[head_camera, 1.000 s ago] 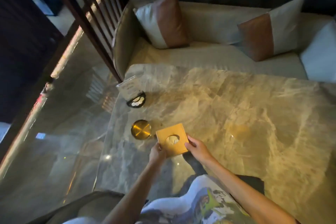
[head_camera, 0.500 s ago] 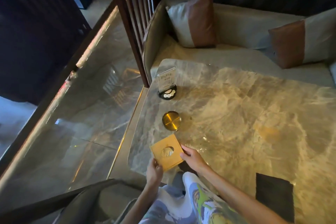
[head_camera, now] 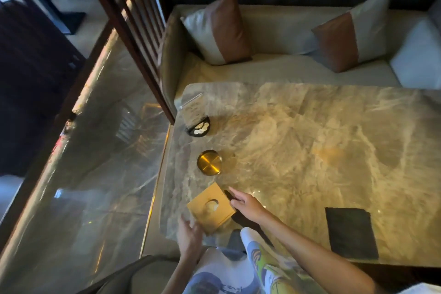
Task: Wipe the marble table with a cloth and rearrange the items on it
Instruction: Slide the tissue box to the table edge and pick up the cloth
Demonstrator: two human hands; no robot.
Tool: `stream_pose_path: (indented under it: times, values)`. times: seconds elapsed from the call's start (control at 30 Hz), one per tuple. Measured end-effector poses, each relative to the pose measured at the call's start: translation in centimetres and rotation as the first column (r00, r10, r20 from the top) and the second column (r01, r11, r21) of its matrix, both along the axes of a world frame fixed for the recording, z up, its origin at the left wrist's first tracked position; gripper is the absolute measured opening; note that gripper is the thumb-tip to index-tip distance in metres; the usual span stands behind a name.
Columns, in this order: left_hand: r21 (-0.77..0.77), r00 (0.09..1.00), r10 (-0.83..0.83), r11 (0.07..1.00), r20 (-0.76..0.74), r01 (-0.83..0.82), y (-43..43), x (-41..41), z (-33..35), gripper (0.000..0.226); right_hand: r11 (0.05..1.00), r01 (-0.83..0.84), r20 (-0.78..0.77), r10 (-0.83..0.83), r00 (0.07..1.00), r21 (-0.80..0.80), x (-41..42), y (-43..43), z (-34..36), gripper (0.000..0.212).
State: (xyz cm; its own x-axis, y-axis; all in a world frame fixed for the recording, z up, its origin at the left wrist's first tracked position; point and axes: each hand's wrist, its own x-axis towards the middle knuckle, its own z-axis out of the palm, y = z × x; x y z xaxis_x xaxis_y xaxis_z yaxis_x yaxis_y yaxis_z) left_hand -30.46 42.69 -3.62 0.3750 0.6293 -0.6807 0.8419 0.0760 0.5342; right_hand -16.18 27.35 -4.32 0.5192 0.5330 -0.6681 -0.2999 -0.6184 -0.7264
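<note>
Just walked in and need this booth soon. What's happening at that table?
A person is positioning a square gold box at the marble table's near-left corner, left hand and right hand at its sides. A round gold dish and a clear sign stand line the left edge; a dark cloth lies flat to the right.

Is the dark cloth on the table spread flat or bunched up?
Spread flat. The dark cloth lies as a neat rectangle on the marble table, straight edges, no visible creases. Neither hand touches it.

both hands — left hand (head_camera: 189,234), right hand (head_camera: 247,205) — flank a gold square box (head_camera: 211,207) on the marble table (head_camera: 310,150).
</note>
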Motion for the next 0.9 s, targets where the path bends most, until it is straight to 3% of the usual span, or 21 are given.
stream_pose_path:
  times: [0.07,0.13,0.27,0.4,0.53,0.7,0.9]
  values:
    - [0.235,0.994,-0.082,0.967,-0.072,0.097,0.3,1.4,1.1,0.052,0.993,0.104,0.013,-0.105,0.994,0.046,1.0,-1.9,1.1,0.047]
    - [0.332,0.988,-0.131,0.931,-0.083,0.151,0.6,3.8,2.4,0.050,0.961,0.254,0.023,-0.257,0.966,0.107,2.2,-4.8,2.1,0.039]
    - [0.361,0.984,-0.171,0.922,0.048,0.143,-0.6,8.8,3.9,0.047,0.860,0.481,0.083,-0.499,0.863,0.172,4.6,-13.1,4.0,0.033]
    - [0.354,0.947,-0.275,0.913,0.167,0.203,-5.2,12.8,4.2,0.032,0.787,0.593,0.159,-0.616,0.771,0.174,5.6,-23.0,4.4,0.035]
    - [0.309,0.945,-0.281,0.925,0.165,0.221,-12.1,15.7,4.5,0.022,0.733,0.663,0.174,-0.680,0.712,0.150,5.8,-30.7,3.6,0.034]
    - [0.232,0.927,-0.356,0.918,0.122,0.322,-21.9,16.2,2.3,0.026,0.808,0.588,0.220,-0.578,0.786,0.025,5.4,-36.5,1.7,0.034]
    - [-0.002,0.847,-0.529,0.848,0.054,0.530,-32.8,15.8,-1.4,0.024,0.927,0.283,0.277,-0.213,0.937,-0.246,3.6,-39.1,-1.6,0.045]
